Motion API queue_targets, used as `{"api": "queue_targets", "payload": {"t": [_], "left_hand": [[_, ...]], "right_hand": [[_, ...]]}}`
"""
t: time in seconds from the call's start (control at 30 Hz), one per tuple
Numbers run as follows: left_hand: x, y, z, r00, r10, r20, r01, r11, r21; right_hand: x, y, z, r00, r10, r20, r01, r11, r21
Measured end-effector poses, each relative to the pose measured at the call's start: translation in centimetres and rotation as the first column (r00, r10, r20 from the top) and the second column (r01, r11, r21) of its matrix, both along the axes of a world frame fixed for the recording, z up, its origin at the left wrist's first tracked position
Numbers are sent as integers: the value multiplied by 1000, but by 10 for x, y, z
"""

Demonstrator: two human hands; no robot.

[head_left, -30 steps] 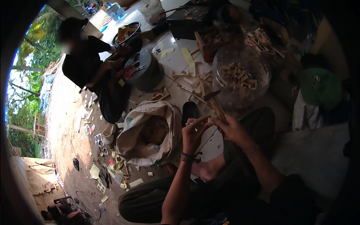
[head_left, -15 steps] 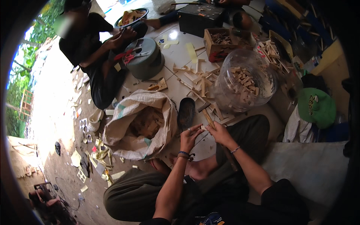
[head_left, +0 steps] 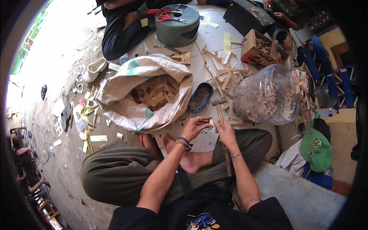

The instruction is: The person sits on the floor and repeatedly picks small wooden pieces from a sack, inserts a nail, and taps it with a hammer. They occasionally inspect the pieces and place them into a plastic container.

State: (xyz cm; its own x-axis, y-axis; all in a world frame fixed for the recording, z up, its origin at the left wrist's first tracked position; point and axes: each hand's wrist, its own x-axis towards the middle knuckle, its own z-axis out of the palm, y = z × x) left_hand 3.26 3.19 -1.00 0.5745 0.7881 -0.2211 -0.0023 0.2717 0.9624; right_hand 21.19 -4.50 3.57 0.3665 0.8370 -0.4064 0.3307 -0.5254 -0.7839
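My right hand [head_left: 227, 136] is closed around the wooden handle of a hammer [head_left: 220, 113], whose metal head points away from me. The handle runs down past my wrist. My left hand [head_left: 194, 128] meets it from the left, its fingertips pinching a small pale wooden piece [head_left: 212, 123]. My right fingertips are beside that piece, perhaps touching it. Just beyond my hands lies a dark blue tray [head_left: 210, 91] of thin metal nails. An open white woven sack [head_left: 111, 109] full of wood offcuts [head_left: 157, 92] stands to the left.
Joined wooden strips [head_left: 228, 74] lie on the tiles beyond the tray. A large clear plastic container [head_left: 264, 94] with wood pieces stands right, near a cardboard box [head_left: 251, 48]. Scissors [head_left: 168, 17] rest on an upturned grey-green tub [head_left: 178, 32]. Other people sit at the far side.
The view has shifted, so the sack and tub appear higher and the far people are partly cut off. The hammer stands more upright in my right hand. Both hands remain close together.
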Motion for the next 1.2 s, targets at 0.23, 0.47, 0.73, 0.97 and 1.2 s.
{"api": "queue_targets", "payload": {"t": [0.23, 0.47, 0.73, 0.97, 1.2], "left_hand": [[2, -8, 3, 999, 48, -22, -48, 999, 8], [7, -13, -8, 987, 151, 58, -147, 987, -60], [3, -11, -14, 982, 150, 113, -145, 988, -52], [5, -15, -14, 978, 165, 129, -158, 986, -62], [8, -17, -9, 954, 222, 200, -210, 974, -78]], "right_hand": [[-5, 1, 5, 998, -13, 55, 16, 999, -42], [-8, 0, 10, 997, 16, 78, -16, 1000, -2], [-11, -3, 8, 999, 14, 47, -15, 1000, 14], [0, -16, 63, 984, -17, 177, 15, 1000, 14], [-1, -71, 124, 966, 19, -258, 8, 995, 103]]}}
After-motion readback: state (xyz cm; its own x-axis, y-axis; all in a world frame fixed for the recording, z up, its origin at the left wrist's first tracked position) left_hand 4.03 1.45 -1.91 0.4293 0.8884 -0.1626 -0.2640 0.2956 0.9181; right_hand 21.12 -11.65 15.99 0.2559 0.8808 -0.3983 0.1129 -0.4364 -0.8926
